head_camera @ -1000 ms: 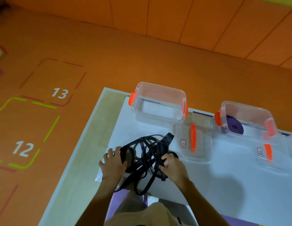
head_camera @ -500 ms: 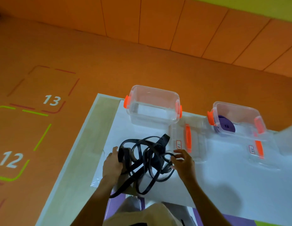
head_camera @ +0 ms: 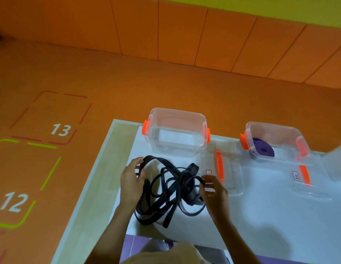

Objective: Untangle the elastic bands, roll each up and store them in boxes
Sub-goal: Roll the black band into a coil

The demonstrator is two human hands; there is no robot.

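Band tangle (head_camera: 189, 191) before left box (head_camera: 175, 149); roll (head_camera: 263, 149) in right box (head_camera: 280, 134).

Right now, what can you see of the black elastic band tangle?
The black elastic band tangle is flat, matte, rubbery-looking strap in many overlapping loops, not yet rolled; one band or several, I cannot tell. It lies on the white sheet, just nearer than the empty clear box. The left hand grips its outer left loop; the right hand pinches a loop on its right side.
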